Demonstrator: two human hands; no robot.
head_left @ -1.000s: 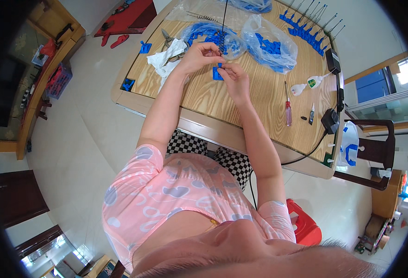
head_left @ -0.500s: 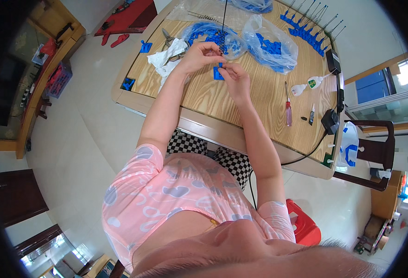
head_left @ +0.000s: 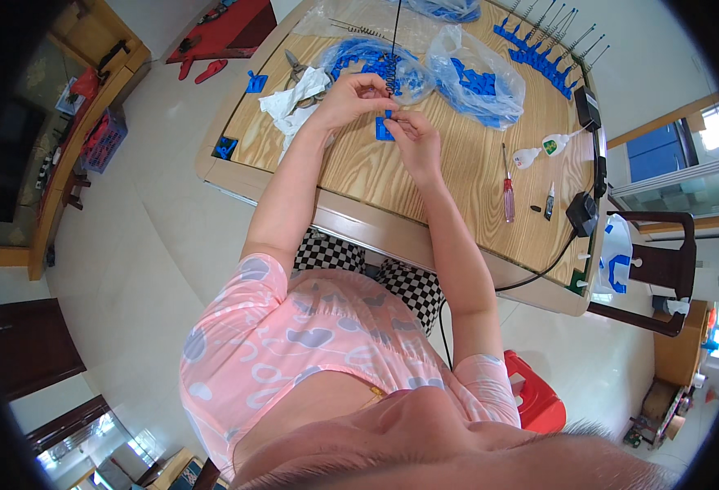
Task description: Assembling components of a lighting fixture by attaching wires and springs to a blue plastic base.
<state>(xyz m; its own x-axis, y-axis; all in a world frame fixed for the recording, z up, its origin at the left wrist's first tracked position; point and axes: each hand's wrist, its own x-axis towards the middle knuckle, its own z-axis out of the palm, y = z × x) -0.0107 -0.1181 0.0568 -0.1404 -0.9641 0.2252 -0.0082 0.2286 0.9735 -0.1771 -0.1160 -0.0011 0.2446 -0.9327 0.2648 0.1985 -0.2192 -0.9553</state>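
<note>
My left hand (head_left: 358, 100) is closed, its thumb and fingers pinching the lower end of a dark coiled spring (head_left: 391, 72) that runs up into a thin straight rod. Just below, my right hand (head_left: 417, 140) pinches a small blue plastic piece (head_left: 385, 130) near its upper edge. The spring's bottom end meets this piece, or nearly does; fingertips hide the joint. Both hands are over the wooden tabletop (head_left: 359, 171). Close beyond them lies a clear bag of blue plastic parts (head_left: 359, 59), and a crumpled white tissue (head_left: 294, 104) is left of my left hand.
Another bag of blue parts (head_left: 475, 82) lies to the right. Finished-looking spring pieces on blue bases (head_left: 543, 69) line the far right edge. A red-handled screwdriver (head_left: 508, 196), white squeeze bottles (head_left: 526, 158), a small tube (head_left: 549, 204) and a black adapter (head_left: 581, 215) with cable are at right. Pliers (head_left: 296, 67) lie left.
</note>
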